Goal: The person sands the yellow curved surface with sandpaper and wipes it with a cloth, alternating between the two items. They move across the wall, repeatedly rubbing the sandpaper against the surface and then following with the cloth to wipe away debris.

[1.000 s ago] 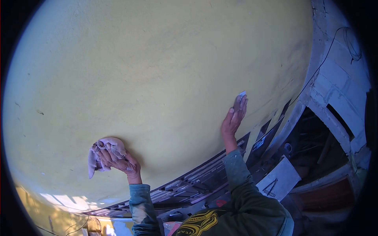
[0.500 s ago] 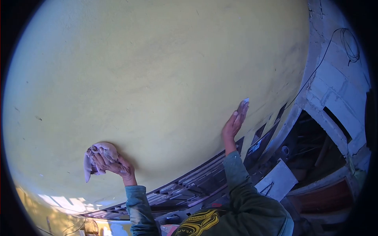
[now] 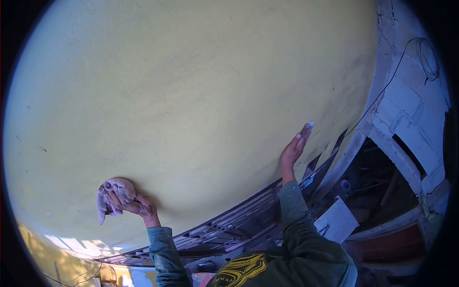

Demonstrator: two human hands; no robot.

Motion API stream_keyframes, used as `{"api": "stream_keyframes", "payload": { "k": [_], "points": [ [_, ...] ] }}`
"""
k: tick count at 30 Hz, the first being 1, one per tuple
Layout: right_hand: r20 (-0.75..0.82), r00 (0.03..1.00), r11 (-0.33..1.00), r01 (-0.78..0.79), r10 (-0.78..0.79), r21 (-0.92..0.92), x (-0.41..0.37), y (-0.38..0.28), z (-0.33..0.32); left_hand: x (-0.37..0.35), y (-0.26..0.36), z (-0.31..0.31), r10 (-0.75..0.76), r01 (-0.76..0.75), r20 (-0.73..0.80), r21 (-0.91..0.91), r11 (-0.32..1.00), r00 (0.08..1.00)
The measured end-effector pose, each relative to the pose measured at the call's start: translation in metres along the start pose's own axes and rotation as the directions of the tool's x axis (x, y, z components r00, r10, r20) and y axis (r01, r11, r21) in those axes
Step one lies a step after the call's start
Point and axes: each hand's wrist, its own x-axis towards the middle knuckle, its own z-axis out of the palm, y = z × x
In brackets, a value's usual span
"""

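Note:
A large yellow wall with faint grey smudges fills most of the view. My left hand presses a crumpled pale mauve rag against the wall at lower left; part of the rag hangs below my fingers. Farther right, my right hand reaches up along the wall, fingers close together. A small flat whitish piece shows at its fingertips; its kind cannot be made out.
Dark slatted window bars run along the wall's lower edge. Unpainted blocks stand at right, with a coiled black cable hanging there. A pale board leans at lower right. Sunlight falls at lower left.
My left hand and the rag have shifted slightly left and down in view. My right hand has moved right with the whitish piece. Both holds look unchanged.

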Motion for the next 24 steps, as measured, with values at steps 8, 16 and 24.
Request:
{"api": "stream_keyframes", "payload": {
  "k": [8, 16, 24],
  "points": [
    [0.274, 0.886, 0.923, 0.386, -0.374, 0.011, -0.098, -0.055, 0.000, -0.002, 0.001, 0.003, -0.016, 0.016, -0.010, 0.013, 1.000, 1.000],
    [0.076, 0.949, 0.951, 0.308, -0.306, -0.022, -0.002, -0.066, 0.014, 0.002, 0.004, 0.001, 0.016, -0.016, 0.013, 0.032, 0.999, 1.000],
    [0.422, 0.486, 0.586, 0.797, -0.765, 0.145, -0.135, -0.131, 0.032, 0.005, 0.020, 0.007, -0.110, 0.109, -0.039, -0.037, 0.993, 0.993]
  ]
}}
